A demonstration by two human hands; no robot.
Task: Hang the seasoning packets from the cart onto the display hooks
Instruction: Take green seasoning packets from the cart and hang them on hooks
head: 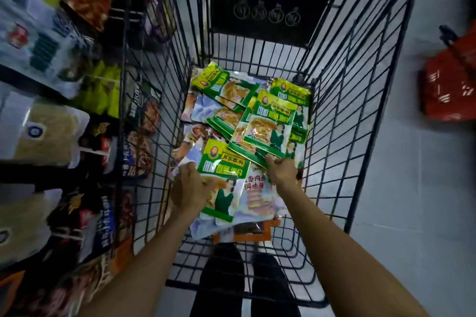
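Both my hands reach down into a black wire cart [342,116]. A heap of green and yellow seasoning packets [231,95] lies on its floor, over pale and orange packets. My left hand [188,185] holds one green packet [222,177] by its left edge, along with pale packets beneath it. My right hand [282,170] pinches the lower edge of a small stack of green packets [268,126] lying at the middle of the heap.
Display hooks [98,153] with hanging packets and bags fill the shelving on the left, tight against the cart's side. A red basket [450,85] stands on the grey floor at the right. My legs show below the cart's near edge.
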